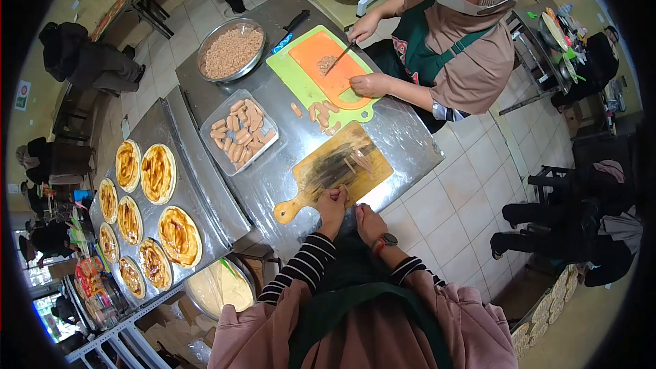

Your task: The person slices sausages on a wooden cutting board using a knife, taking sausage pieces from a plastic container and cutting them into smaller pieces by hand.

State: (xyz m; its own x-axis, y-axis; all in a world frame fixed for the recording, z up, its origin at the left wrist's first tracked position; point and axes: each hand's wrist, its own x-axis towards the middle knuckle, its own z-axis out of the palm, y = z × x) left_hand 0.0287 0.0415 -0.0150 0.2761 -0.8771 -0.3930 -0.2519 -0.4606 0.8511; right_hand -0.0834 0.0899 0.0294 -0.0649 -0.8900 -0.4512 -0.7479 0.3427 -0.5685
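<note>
Down at the near edge of the shiny stainless-steel worktable (413, 154), seen from the head camera (the only view I've got), the wearer's left hand (331, 206) has its fingers bunched over the near side of a worn, dark-stained wooden paddle board (328, 157). The right hand (370, 224) is curled just beside it by the table edge. The two are close but not clasped together, and honestly I can't tell whether either one is gripping anything; the fingers hide it.

Toward the far right part of that board lie some long, pale pink sausage strips (361, 162). More pinkish-brown sausages (242, 137) fill a clear square plastic tub (275, 135) to the left, and a few loose brown sausage pieces (322, 112) sit between the boards, some touching the lime-green plastic cutting board (290, 61).

Across the table, a co-worker's hand (365, 27) works a knife over a small chopped heap (326, 65) on an orange board (348, 82).

My read: the wearer's at the splitting or cutting step, only partway through given how full the tub looks. I'd say the next move calls for steadying a piece flat with the left, keeping those fingertips tucked, while the right does any cutting.
</note>
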